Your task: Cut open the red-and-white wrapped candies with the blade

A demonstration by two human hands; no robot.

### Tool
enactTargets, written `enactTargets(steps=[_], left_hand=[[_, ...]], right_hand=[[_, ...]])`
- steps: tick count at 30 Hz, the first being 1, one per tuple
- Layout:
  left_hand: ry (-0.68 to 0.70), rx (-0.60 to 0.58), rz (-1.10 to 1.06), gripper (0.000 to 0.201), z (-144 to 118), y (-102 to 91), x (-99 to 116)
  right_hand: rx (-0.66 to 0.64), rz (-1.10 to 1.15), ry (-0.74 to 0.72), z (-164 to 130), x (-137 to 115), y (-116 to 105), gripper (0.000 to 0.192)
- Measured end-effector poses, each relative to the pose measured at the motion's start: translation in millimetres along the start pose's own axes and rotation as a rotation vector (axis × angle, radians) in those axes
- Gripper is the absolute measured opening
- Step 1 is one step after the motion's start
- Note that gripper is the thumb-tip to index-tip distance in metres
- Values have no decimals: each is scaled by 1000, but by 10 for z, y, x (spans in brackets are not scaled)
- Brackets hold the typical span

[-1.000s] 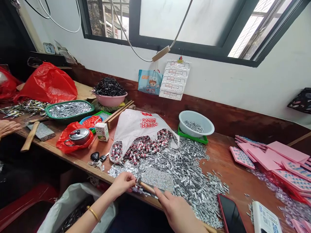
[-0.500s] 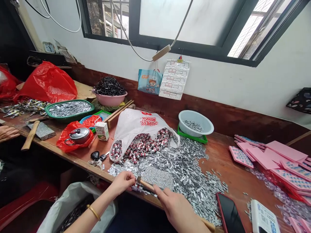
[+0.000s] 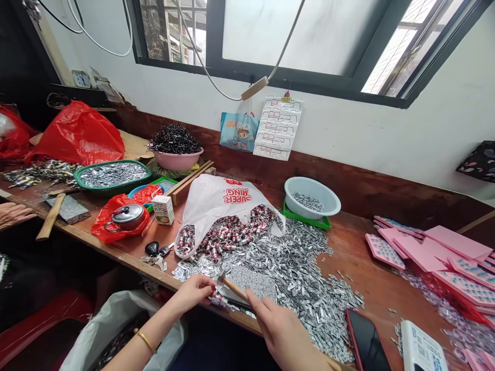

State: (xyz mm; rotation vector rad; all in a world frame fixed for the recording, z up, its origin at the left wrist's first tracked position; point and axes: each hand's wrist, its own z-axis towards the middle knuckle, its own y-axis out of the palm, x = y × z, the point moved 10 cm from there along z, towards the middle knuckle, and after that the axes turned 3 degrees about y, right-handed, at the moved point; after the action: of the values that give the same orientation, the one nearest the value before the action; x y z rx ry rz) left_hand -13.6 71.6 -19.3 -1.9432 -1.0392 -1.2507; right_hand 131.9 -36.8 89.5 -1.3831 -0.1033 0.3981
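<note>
Right hand (image 3: 288, 337) cut off at lower edge, hammer (image 3: 232, 286) handle hidden under its grip, small part pinched in left hand (image 3: 193, 292) too small to tell, phone (image 3: 367, 342) and white box (image 3: 421, 348) cropped below, a co-worker's hand (image 3: 13, 214) cut by left edge.

The small hammer (image 3: 232, 286) in the right hand (image 3: 284, 332) is raised now: a second ago its metal head lay low at the near edge of the grey stone slab (image 3: 253, 281), close to the small red-and-silver piece (image 3: 217, 299) pinched in the left hand (image 3: 193, 292); now the head stands higher, above that piece and over the slab's near corner, with the wooden handle sloping more steeply. The right hand has drawn slightly toward the tabletop's (image 3: 359, 257) near edge. At the far left, another person's hand (image 3: 13, 214) has shifted a little lower along the edge.
</note>
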Motion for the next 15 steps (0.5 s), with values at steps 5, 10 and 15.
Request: enactTargets(steps=[5,10,15], left_hand=[[-2,-16,8,24,9,35,6],[-6,-13,6,27,29,25,4],[20,5,72,28,-6,-14,19]], right_hand=[[-34,-23,10,0,4,130,52],[-49,-19,49,-12,23,168,57],[-35,29,90,-38,143,182,54]])
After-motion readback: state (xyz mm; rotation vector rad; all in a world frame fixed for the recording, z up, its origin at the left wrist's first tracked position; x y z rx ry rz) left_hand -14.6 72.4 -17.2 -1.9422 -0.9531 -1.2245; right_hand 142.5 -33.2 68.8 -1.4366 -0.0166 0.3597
